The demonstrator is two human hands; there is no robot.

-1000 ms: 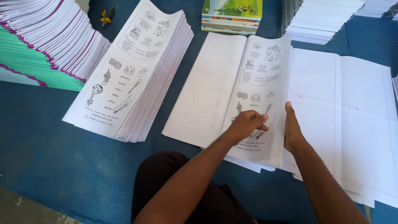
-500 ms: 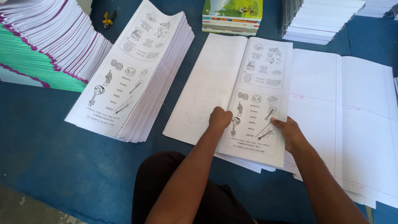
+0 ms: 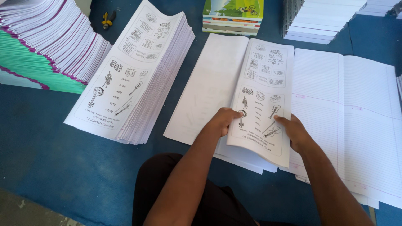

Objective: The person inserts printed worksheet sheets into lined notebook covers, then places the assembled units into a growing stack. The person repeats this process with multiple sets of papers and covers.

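White printed paper filled the head view, and we held one bundle of it between us: the folded printed sheets [image 3: 261,104] at the middle of the frame, their picture side up. Our left hand [image 3: 224,121] was closed on the bundle's left fold, thumb on top and fingers curled under, which kept the leaves from sliding apart. Our right hand [image 3: 295,132] was clamped on the lower right edge in the same way, so the bundle was squared between two grips. It lay half over a blank open sheet [image 3: 209,83] to its left and touched the ruled open pages [image 3: 347,109] at the right of the frame. At centre left sat a tall stack of printed sheets [image 3: 134,79], same side up, seemingly so that like went with like. Pink and green edged books [image 3: 46,46] were fanned in the upper left, coloured books [image 3: 234,14] and white stacks [image 3: 322,19] along the top, all on the blue floor [image 3: 54,167]
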